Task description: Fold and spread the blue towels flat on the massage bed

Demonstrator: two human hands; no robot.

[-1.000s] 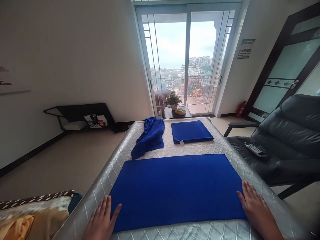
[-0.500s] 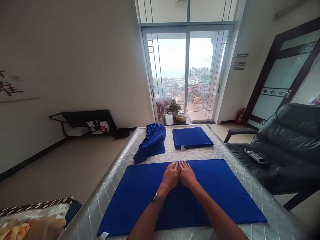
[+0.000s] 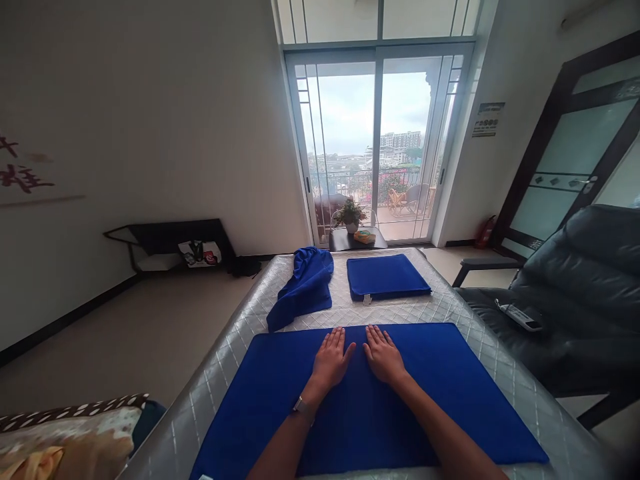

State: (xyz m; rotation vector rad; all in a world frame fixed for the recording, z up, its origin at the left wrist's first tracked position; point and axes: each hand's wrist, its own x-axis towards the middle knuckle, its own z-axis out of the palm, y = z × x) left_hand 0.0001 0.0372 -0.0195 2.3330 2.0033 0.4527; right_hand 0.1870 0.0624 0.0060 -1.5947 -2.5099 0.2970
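Note:
A blue cloth (image 3: 430, 380) lies spread flat across the quilted mattress (image 3: 220, 380). My left hand (image 3: 332, 360) rests palm down near the cloth's far edge, fingers stretched out and thumb apart. Beside it, with a gap between them, my right hand (image 3: 384, 356) also lies flat on the cloth, fingers extended. Beyond the hands, a folded blue cloth (image 3: 388, 276) with a white tag sits on the mattress. To its left is a crumpled blue cloth (image 3: 304, 287). Neither hand is gripping anything.
A dark armchair (image 3: 575, 300) with a white remote-like device (image 3: 520, 316) on its seat stands at the right. Past the mattress's far end is a chair (image 3: 343, 239) bearing a potted plant (image 3: 351, 213). Patterned bedding (image 3: 75, 433) lies at lower left.
My hands have moved apart along the cloth, the left to the left and the right to the right. Both stay flat on it. The view has shifted slightly.

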